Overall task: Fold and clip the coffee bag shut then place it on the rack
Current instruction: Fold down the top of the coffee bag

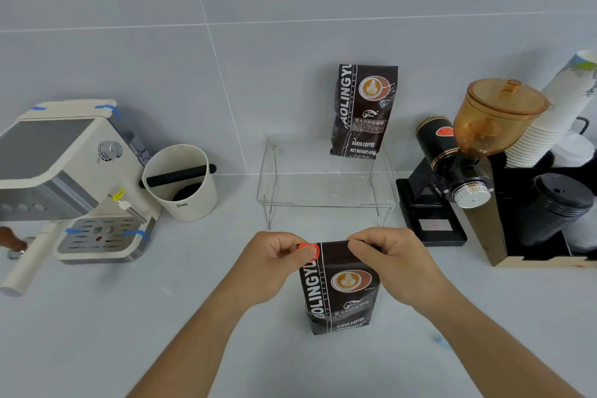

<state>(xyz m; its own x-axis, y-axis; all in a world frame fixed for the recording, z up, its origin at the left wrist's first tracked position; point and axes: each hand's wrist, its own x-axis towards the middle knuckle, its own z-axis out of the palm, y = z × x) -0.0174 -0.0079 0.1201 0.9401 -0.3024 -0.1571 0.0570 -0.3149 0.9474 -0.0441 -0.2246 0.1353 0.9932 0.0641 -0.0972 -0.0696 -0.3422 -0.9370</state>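
Observation:
A dark brown coffee bag (339, 291) stands upright on the grey counter in front of me, its top folded down. My left hand (274, 260) pinches an orange clip (309, 250) at the bag's top left corner. My right hand (384, 255) grips the folded top edge at the right. Behind the bag stands a clear acrylic rack (326, 200), and a second, identical coffee bag (363, 110) sits on its top shelf at the right, leaning against the wall.
A cream espresso machine (68, 178) and a white knock box (182, 182) stand at the left. At the right are a black grinder (452, 171) with an amber hopper, stacked paper cups (549, 119) and black lids (555, 207) in a dark holder.

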